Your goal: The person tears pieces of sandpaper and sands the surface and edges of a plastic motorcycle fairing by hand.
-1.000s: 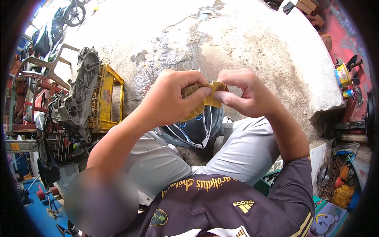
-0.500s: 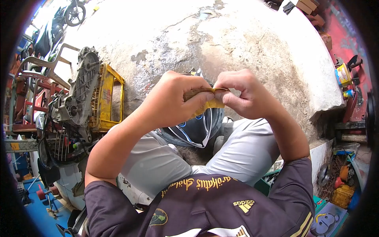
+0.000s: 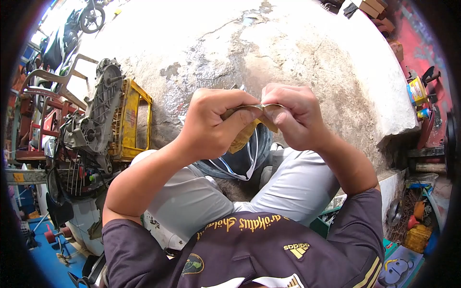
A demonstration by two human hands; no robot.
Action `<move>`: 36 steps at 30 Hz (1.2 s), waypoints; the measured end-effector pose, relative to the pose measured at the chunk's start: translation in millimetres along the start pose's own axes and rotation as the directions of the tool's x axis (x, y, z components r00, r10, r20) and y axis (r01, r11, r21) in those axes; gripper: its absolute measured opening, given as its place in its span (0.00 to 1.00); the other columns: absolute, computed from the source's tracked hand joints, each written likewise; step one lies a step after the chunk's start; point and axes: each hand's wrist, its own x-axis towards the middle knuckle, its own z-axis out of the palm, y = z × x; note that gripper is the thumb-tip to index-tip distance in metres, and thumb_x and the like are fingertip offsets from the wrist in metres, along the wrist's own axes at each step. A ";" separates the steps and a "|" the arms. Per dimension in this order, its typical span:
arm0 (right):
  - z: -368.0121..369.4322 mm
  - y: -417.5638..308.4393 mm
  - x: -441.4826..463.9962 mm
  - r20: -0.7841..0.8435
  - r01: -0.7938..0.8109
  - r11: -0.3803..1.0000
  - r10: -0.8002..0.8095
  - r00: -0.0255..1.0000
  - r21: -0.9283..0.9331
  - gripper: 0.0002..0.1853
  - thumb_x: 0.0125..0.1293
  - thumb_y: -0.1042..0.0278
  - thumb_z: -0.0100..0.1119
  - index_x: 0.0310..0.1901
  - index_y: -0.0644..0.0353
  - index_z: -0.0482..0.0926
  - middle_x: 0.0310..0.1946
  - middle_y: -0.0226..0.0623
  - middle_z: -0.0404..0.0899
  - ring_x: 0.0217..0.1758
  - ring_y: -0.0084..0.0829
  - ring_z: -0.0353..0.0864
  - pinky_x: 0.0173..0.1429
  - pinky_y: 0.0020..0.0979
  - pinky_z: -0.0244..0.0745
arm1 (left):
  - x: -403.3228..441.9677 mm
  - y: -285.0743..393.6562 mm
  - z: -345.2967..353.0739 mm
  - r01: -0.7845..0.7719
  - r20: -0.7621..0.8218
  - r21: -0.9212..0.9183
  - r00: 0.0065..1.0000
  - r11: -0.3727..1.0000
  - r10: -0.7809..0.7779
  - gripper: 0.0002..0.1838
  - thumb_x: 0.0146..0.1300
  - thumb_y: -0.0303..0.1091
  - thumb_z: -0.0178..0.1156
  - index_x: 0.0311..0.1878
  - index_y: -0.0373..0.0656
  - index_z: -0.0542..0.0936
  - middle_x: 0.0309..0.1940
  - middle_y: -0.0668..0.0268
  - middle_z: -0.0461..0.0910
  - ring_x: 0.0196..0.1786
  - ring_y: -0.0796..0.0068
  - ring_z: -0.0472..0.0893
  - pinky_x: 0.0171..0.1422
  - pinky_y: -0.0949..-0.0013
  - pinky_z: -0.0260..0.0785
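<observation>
Both my hands are raised over my lap, pinching a thin yellow-brown sheet [image 3: 243, 136] that looks like sandpaper. My left hand [image 3: 213, 117] is closed on one side of it, thumb pressed against the bent index finger. Close beside it, my right hand [image 3: 295, 117] grips the other side with thumb and fingers. The sheet's top edge is creased between the two thumbs, and its lower part hangs in separate flaps. Below, between my knees, stands a black rounded piece [image 3: 244, 158] with white and blue stripes, partly hidden by the hands and sheet.
To the left, a grey metal engine casing [image 3: 102, 105] leans against a yellow plastic crate [image 3: 128, 127]. A chair [image 3: 62, 79] and a motorcycle wheel [image 3: 91, 19] are farther off. Stained concrete floor [image 3: 297, 53] stretches ahead. A pale ledge [image 3: 384, 105] and assorted parts line the right side.
My right hand has turned inward, and its fingers are more curled. The sheet has bent more at the middle, and its hanging part now shows separate flaps.
</observation>
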 end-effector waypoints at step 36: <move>-26.4 -5.9 3.7 0.242 -0.214 0.953 0.265 0.934 -0.217 0.08 0.59 0.73 0.64 0.39 0.67 0.84 0.30 0.42 0.81 0.32 0.36 0.82 0.40 0.36 0.78 | 4.0 -8.7 5.4 0.061 0.116 0.121 0.990 0.991 -0.075 0.08 0.67 0.30 0.71 0.45 0.37 0.89 0.26 0.59 0.84 0.27 0.73 0.83 0.37 0.68 0.76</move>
